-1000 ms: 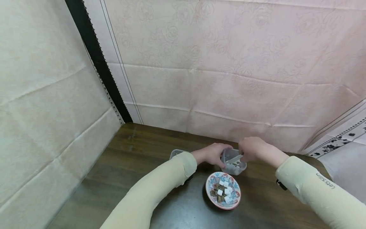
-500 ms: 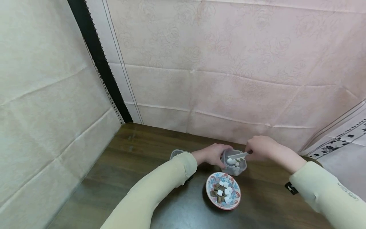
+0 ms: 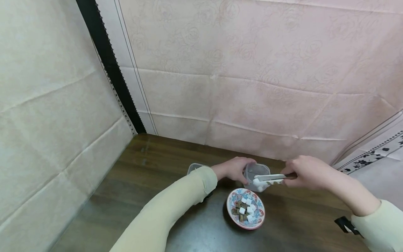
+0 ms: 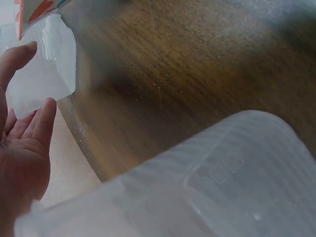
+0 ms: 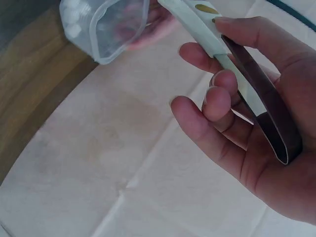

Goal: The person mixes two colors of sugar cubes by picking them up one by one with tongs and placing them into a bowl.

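In the head view my left hand grips a small clear plastic container, thumb on one side and fingers on the other. White pieces show inside the container in the right wrist view. My right hand pinches a pair of tongs with pale arms and a dark brown bent end. At the tongs' tips, over the container, is a white cube. Just in front stands a patterned bowl with white cubes and brown cubes in it.
A second clear container stands left of my left hand, partly hidden by the sleeve; its wall looms large in the left wrist view. The dark wooden table ends at a pale cloth hanging behind it.
My right hand has drawn back to the right and lifted the tongs out of the container, now with a white cube at their tips. The left hand has stayed put.
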The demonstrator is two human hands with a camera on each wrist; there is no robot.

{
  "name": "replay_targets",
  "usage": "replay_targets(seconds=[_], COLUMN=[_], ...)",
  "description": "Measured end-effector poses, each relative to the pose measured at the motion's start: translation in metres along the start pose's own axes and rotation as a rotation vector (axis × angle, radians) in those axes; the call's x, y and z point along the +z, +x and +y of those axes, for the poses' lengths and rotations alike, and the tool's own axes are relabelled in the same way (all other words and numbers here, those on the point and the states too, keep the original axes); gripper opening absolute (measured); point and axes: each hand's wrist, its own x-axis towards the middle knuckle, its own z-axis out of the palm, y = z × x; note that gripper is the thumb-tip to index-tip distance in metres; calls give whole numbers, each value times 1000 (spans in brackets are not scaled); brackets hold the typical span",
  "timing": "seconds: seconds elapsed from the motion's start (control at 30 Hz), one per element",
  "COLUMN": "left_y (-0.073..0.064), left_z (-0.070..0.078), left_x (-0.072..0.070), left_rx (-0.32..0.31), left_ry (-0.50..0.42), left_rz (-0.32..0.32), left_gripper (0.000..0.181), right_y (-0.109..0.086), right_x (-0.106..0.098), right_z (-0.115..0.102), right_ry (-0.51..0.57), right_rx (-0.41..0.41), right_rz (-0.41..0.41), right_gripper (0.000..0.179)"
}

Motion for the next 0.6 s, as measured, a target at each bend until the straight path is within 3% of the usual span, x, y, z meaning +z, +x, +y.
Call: replay_targets(seconds=[0.4, 0.6], left_y=[-1, 1], left_z=[0, 1], left_x=[0, 1], left_rx=[11, -4], left_ry=[-3, -12], left_rz=[8, 11], left_gripper=[83, 84], right_y=[-4, -3], right_x=[25, 35], right_z=[-32, -39], right_ry=[45, 61], right_rx=[-130, -118], right_rz=[34, -29], right_gripper=[40, 42])
